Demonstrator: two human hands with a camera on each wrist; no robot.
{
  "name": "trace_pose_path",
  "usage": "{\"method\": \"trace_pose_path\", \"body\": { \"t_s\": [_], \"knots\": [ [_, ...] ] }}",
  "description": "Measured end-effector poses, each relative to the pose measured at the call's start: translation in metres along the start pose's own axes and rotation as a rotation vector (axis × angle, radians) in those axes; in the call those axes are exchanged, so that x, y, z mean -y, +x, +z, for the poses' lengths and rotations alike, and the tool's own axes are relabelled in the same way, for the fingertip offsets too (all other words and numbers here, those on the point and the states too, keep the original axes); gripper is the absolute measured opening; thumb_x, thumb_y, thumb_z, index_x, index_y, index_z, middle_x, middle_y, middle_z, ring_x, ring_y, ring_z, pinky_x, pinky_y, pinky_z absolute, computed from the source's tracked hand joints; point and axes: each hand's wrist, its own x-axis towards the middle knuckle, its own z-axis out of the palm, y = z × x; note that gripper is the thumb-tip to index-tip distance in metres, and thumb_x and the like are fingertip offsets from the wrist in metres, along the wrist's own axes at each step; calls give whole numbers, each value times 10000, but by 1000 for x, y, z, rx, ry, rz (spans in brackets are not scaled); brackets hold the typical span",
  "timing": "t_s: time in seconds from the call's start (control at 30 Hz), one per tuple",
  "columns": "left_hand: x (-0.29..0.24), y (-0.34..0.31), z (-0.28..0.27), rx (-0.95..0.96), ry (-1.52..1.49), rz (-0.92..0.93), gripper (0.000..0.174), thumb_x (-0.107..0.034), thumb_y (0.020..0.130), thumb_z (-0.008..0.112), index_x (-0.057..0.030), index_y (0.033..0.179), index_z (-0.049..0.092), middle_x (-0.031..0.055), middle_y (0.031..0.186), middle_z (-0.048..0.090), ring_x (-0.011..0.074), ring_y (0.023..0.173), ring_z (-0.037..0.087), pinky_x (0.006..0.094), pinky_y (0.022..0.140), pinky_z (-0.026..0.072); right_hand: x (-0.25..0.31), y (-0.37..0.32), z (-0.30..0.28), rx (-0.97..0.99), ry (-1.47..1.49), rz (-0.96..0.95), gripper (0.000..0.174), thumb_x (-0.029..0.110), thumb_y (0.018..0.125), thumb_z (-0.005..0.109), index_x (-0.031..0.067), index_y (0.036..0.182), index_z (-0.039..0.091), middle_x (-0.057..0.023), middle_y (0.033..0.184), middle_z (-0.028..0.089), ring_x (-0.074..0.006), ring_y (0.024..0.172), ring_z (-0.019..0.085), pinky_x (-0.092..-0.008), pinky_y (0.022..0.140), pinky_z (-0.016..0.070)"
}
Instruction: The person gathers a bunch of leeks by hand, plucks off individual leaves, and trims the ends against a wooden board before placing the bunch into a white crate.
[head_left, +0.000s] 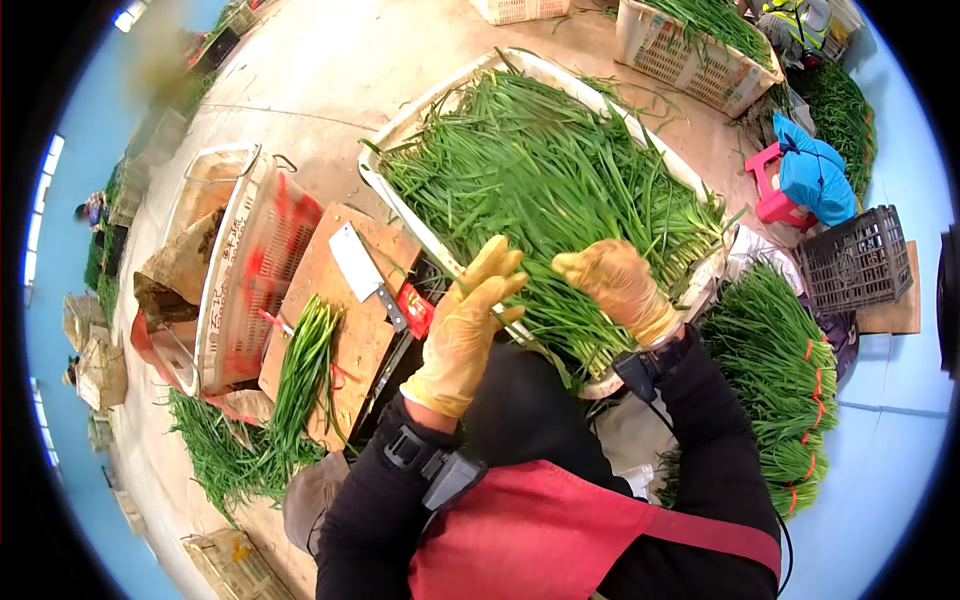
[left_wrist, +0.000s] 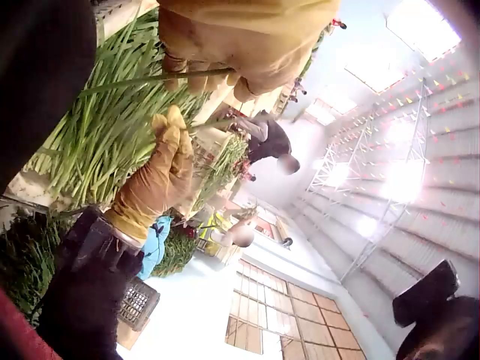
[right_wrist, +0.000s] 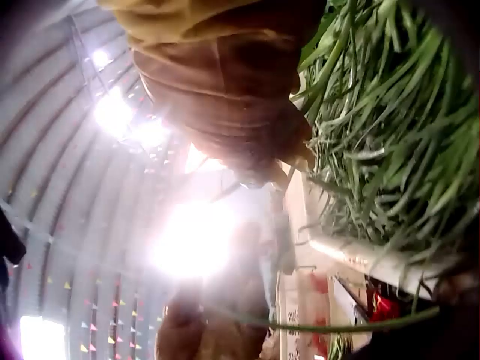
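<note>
My left hand [head_left: 465, 325], in a yellow glove, is raised over the near rim of a white crate [head_left: 440, 248]. A single chive stalk [left_wrist: 154, 81] runs across its fingers, held there. To its right, my gloved right hand [head_left: 622, 292] has its fingers curled over the crate; in the left wrist view its fingertips [left_wrist: 174, 124] come together on a thin green strand [left_wrist: 214, 123]. Loose long chives [head_left: 540, 170] heap the crate, with their pale ends toward the right side.
Left of the crate, a cleaver [head_left: 360, 265] and a bunch of chives [head_left: 303, 365] lie on a wooden board [head_left: 345, 345]. A red-and-white crate [head_left: 230, 260] stands beyond. Banded chive bundles [head_left: 775, 380] lie at right, below a black crate [head_left: 857, 268]. More chives fill a crate [head_left: 690, 65] behind.
</note>
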Motion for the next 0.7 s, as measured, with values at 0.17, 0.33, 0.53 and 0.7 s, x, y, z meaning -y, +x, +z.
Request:
{"method": "trace_pose_path", "body": {
  "t_s": [0.17,0.33,0.53,0.7],
  "knots": [
    [14,-2,7,25,98,21,456,-319,981,537,-41,1342,515,99,1328,567,189,1185,544,350,976,432,26,-12,9,74,22,-49,223,230,805,719,161,1017,726,-45,841,678,-247,853,641,-404,836,475],
    [15,-3,-6,-26,55,45,416,-353,994,508,-19,1229,590,120,1237,632,208,1117,596,363,946,465,-6,-31,8,172,-125,99,214,254,835,683,212,1044,700,-11,926,666,-247,942,606,-415,867,434],
    [23,-5,-14,-89,-29,54,398,-373,994,509,-60,1224,595,104,1274,626,200,1149,600,344,928,478,-15,-36,9,149,-153,206,155,263,861,651,189,972,731,-10,941,668,-248,940,595,-412,841,430],
    [35,-8,-16,-133,-89,120,407,-382,991,516,-55,1221,590,114,1297,609,227,1191,575,353,922,477,-28,-33,11,137,-70,350,169,190,864,618,62,896,723,-138,880,670,-329,886,617,-428,793,480]
  ]
}}
